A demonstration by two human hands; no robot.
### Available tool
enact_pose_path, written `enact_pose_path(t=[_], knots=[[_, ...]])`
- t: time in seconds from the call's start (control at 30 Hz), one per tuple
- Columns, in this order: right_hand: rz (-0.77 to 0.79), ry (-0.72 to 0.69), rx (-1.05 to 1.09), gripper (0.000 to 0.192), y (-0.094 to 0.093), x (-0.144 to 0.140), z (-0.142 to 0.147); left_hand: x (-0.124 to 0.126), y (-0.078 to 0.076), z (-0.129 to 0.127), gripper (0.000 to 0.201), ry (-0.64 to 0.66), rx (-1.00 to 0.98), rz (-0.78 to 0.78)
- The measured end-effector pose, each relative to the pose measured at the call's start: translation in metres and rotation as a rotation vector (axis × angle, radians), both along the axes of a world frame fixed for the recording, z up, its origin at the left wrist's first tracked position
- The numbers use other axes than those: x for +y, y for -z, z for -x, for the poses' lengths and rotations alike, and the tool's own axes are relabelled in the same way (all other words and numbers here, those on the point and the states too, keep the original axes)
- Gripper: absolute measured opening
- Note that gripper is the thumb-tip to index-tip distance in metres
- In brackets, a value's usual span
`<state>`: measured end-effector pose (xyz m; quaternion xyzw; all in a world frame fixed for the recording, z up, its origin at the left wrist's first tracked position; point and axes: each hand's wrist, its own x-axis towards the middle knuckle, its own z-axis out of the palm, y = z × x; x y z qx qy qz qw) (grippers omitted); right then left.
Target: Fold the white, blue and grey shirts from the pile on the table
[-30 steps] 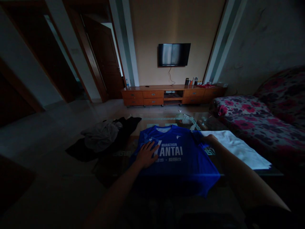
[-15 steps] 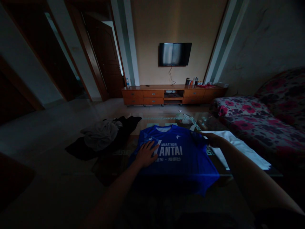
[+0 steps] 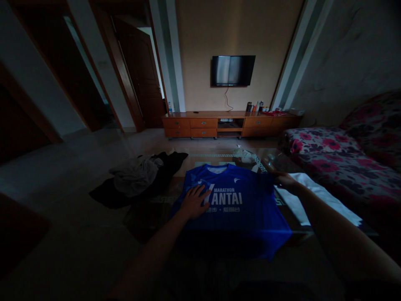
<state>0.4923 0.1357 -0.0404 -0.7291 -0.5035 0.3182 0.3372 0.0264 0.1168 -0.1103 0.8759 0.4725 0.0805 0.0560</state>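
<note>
Left hand (image 3: 193, 202) is spread flat on the blue shirt (image 3: 238, 217), right hand (image 3: 283, 180) pinching its sleeve edge. Shirt's laid across the glass table's (image 3: 269, 161) near edge, white cloth (image 3: 313, 200) just beside it at the right edge, dark clothes pile (image 3: 140, 177) at the left.

A blue shirt (image 3: 238, 209) with white "MARATHON" lettering lies face-up and spread flat on the bench (image 3: 175, 188), collar pointing away, hem hanging over the near edge.
</note>
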Motion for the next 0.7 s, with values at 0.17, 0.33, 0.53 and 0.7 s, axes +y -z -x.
enact_pose_path(t=[0.17, 0.33, 0.53, 0.7], knots=[[-0.028, 0.023, -0.177, 0.043, 0.003, 0.000, 0.005, 0.000, 0.001, 0.000, 0.063, 0.000, -0.005, 0.002], [-0.121, -0.096, -0.401, 0.066, 0.004, 0.003, 0.055, -0.001, -0.002, -0.001, 0.062, 0.000, -0.005, 0.015], [0.012, -0.563, -0.941, 0.060, 0.024, -0.017, 0.163, -0.002, -0.003, -0.001, 0.062, -0.006, 0.000, 0.009], [0.044, -0.586, -0.954, 0.049, 0.036, -0.025, 0.188, -0.001, -0.002, 0.000, 0.062, -0.002, 0.011, 0.002]])
